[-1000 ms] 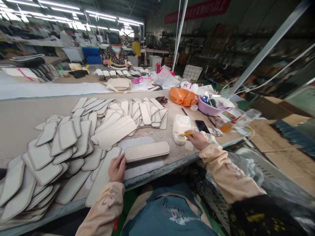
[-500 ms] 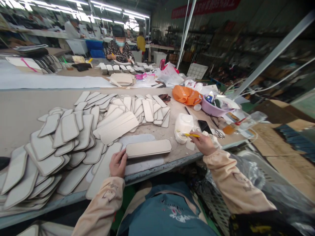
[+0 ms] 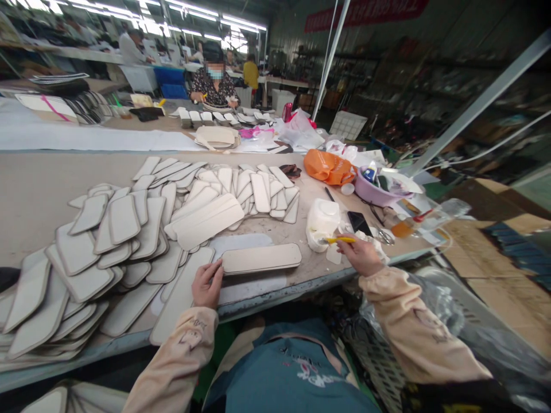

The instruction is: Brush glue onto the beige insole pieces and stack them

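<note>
My left hand [image 3: 208,283] pinches the left end of a long cream panel with rounded corners and a dark edge [image 3: 262,259], near the table's front edge. Between the fingers of my right hand [image 3: 362,256] is a yellow-handled brush [image 3: 343,240]; its tip is at the opening of a white plastic container [image 3: 322,221], and the bristles are hard to make out. White paste-like stuff shows around that opening. Left of my left hand lie many similar pale panels [image 3: 123,218], overlapping in loose heaps. A wide cream piece [image 3: 210,221] rests on top of them.
Right of the container are a black phone [image 3: 359,222], scissors [image 3: 386,236] and a purple basin [image 3: 376,192]. An orange bag [image 3: 329,166] lies behind. A bottle with orange liquid [image 3: 402,229] tilts near the right edge. Across the table a masked person [image 3: 214,86] handles pieces.
My right hand has shifted slightly right and down, and the yellow brush lies flatter over the container's opening. My left hand stays on the panel. The view has tilted a little.
</note>
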### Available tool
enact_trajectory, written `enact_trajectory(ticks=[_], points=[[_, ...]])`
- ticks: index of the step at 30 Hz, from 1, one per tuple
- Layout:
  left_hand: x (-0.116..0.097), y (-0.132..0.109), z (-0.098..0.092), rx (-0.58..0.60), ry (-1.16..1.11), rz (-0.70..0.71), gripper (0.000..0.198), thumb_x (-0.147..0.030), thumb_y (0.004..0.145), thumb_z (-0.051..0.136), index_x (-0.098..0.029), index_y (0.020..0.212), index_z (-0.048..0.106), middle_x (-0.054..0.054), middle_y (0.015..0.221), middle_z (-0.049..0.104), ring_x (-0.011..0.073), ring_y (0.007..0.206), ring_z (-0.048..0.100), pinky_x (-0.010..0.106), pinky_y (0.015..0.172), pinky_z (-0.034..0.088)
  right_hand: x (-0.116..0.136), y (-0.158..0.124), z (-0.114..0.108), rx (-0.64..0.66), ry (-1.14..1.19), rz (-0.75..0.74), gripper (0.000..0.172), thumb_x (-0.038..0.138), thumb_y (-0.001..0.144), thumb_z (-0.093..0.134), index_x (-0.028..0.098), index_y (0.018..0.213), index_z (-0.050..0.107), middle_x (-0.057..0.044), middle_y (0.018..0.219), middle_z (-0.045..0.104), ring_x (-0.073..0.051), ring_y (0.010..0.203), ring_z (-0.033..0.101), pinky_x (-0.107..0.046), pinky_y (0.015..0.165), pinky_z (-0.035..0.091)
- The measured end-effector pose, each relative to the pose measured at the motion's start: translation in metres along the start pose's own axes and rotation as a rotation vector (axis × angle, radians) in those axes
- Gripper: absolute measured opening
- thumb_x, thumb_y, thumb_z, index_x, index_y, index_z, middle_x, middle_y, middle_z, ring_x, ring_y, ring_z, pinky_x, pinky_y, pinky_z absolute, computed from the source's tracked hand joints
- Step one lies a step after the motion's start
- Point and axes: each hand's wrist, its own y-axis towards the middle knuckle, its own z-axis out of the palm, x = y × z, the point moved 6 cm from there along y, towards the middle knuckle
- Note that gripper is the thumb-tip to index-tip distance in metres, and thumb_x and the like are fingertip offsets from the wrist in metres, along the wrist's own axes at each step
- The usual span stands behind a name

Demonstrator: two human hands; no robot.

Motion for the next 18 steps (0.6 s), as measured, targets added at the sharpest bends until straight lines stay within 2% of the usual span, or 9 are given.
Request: enact_trajectory(ticks=[6,9,12,15,18], points=[[0.000,0.000,-0.001,-0.025,0.002,0.029,0.036,-0.044,0.085,0.057,-0.021,0.108,0.072,0.005,0.095,0.060,0.0180,0.091,0.060,0.031,0.084,0.050,-0.011,0.017,0.011,-0.069,0.093,0.091,0.033,0.046,0.089,0.052,0.019,0.103,0.063,-0.008,0.094,0.072,-0.018,0.069,0.072,-0.027,0.064,0.059],[-0.001,0.000,-0.001,-0.011,0.008,0.025,0.035,-0.046,0.084,0.057,-0.022,0.104,0.073,0.005,0.095,0.059,0.0180,0.090,0.060,0.032,0.083,0.050,-0.015,0.018,0.011,-0.104,0.103,0.111,0.040,0.050,0.090,0.048,0.017,0.108,0.061,-0.008,0.088,0.073,-0.018,0.069,0.072,-0.027,0.063,0.059],[-0.004,0.001,-0.001,-0.011,-0.009,0.027,0.035,-0.045,0.083,0.057,-0.020,0.102,0.073,0.005,0.094,0.059,0.0182,0.090,0.060,0.032,0.082,0.051,-0.017,0.013,0.001,-0.176,0.113,0.127,0.045,0.054,0.088,0.050,0.017,0.110,0.061,-0.006,0.079,0.072,-0.019,0.067,0.072,-0.028,0.063,0.059],[-0.006,0.000,-0.002,-0.026,-0.031,0.010,0.034,-0.045,0.082,0.059,-0.020,0.101,0.072,0.005,0.095,0.058,0.0167,0.084,0.060,0.032,0.079,0.052,-0.017,0.003,-0.010,-0.320,0.217,0.169,0.045,0.055,0.084,0.056,0.017,0.107,0.063,-0.006,0.074,0.070,-0.019,0.062,0.070,-0.029,0.060,0.058],[-0.007,-0.002,-0.002,-0.023,-0.063,-0.015,0.032,-0.044,0.082,0.061,-0.019,0.099,0.072,0.005,0.098,0.056,0.0140,0.076,0.060,0.032,0.077,0.054,-0.014,-0.009,-0.017,-0.514,0.383,0.220,0.036,0.050,0.080,0.062,0.018,0.097,0.063,-0.004,0.065,0.065,-0.017,0.051,0.064,-0.028,0.051,0.055]])
